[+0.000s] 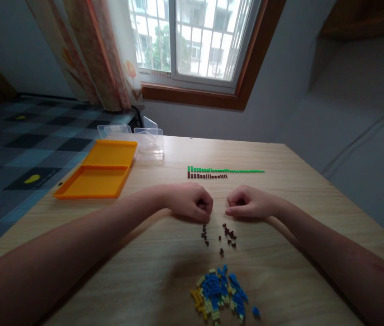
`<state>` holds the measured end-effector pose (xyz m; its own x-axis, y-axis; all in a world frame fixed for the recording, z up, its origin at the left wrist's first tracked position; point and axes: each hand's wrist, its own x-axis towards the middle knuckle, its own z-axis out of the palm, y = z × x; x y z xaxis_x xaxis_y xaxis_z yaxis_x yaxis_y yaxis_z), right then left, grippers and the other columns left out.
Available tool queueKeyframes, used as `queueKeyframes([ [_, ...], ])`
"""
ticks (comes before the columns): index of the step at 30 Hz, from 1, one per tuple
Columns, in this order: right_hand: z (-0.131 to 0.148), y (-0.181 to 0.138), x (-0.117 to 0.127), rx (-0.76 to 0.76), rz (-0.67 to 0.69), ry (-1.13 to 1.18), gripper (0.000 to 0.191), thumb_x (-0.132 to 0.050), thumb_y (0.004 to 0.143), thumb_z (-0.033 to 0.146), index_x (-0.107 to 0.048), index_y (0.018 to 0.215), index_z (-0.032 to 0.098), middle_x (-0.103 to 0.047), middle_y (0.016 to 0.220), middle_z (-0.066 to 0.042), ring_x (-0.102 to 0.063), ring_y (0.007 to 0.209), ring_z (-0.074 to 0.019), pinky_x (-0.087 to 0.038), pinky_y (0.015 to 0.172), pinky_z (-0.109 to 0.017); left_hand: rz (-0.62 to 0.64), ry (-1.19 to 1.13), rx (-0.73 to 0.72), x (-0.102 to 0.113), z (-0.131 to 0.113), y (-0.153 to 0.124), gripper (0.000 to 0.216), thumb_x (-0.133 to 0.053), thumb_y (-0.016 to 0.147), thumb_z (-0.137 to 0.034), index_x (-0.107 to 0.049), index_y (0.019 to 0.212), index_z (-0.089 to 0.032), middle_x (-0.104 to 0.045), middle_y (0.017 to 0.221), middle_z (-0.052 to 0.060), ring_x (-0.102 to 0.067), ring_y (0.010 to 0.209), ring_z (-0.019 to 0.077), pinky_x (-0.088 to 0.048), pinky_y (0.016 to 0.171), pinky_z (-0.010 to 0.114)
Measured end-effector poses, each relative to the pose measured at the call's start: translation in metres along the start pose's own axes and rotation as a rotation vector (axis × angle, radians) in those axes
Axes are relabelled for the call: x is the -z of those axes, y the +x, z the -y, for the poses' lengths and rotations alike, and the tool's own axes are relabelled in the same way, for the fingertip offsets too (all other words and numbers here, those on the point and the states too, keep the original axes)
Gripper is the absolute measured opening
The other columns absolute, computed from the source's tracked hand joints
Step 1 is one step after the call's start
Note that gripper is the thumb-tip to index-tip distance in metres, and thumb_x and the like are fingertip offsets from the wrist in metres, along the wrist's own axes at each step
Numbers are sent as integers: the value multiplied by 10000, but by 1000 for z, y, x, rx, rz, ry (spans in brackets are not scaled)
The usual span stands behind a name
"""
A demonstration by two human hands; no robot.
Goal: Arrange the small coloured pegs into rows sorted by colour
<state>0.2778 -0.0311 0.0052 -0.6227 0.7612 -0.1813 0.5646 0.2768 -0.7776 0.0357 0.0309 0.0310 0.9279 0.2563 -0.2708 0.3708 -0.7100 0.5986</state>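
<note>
My left hand (192, 201) rests curled on the table, thumb against its bent fingers. Across a small gap, my right hand (244, 202) is closed in the same way. Whatever either may hold is hidden. Just below the hands lie small brown bricks (229, 232), with a short line of brown bricks (204, 234) near my left fingers. Beyond the hands, a row of green bricks (212, 170) tapers to the right. A shorter row of brown bricks (208, 176) runs along its near side.
Blue, yellow and cream bricks (214, 290) are heaped at the front of the wooden table (137, 271). An open orange case (93, 181) stands at the left, with clear plastic boxes (149, 145) behind it. A checked bed (35, 136) adjoins the left side.
</note>
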Motion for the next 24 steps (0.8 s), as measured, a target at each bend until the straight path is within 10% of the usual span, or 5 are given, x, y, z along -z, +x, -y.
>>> queueKeyframes([
  [24,20,1,-2,-107,88,-109,323,-673,827,415,-572,653,162,-513,529,43,-399,474,-70,-252,471,-224,-85,150,3,-2,0,3,274,-647,772,-277,-419,644,-193,-492,623,-43,-370,572,104,-268,553,263],
])
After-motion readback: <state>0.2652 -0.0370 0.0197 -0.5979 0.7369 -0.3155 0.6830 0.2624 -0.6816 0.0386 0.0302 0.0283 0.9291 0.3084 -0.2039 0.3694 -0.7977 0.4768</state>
